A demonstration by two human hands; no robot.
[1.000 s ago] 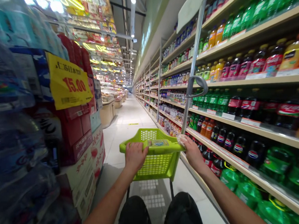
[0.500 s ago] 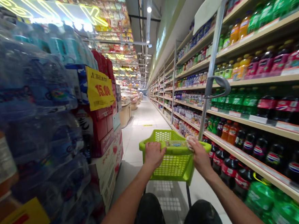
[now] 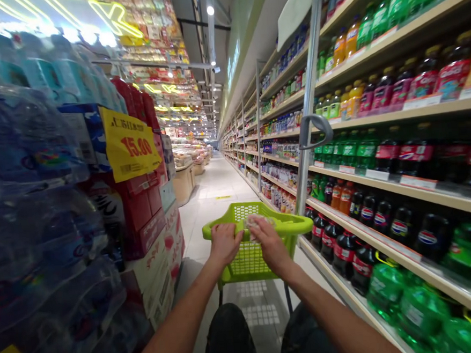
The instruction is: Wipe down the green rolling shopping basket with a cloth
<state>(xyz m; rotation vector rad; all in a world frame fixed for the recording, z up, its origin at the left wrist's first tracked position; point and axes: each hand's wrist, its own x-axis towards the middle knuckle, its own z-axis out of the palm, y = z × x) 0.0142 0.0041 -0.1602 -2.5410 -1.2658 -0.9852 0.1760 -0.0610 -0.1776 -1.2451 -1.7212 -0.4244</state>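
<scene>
A bright green shopping cart (image 3: 251, 261) with a lattice basket stands right in front of me. My left hand (image 3: 225, 243) is closed around the left part of its handle (image 3: 293, 225). In my right hand (image 3: 269, 245) is a crumpled whitish wipe (image 3: 255, 222), pinched in the fingers and pressed on the middle of the handle, close beside my left hand. The wipe and fingers cover part of the handle's label. Whatever lies inside the basket is hidden.
Shelves of soft drink bottles (image 3: 404, 224) line the right side, with a metal post (image 3: 307, 85) carrying a grey loop (image 3: 316, 130). Stacked water packs (image 3: 35, 137), cartons (image 3: 140, 204) and a yellow price sign (image 3: 130, 143) flank the left. A pale tiled aisle (image 3: 217, 178) runs ahead.
My right hand has slid the wipe leftward along the handle, from its right end to the middle. My left hand keeps its grip. The view has turned slightly right.
</scene>
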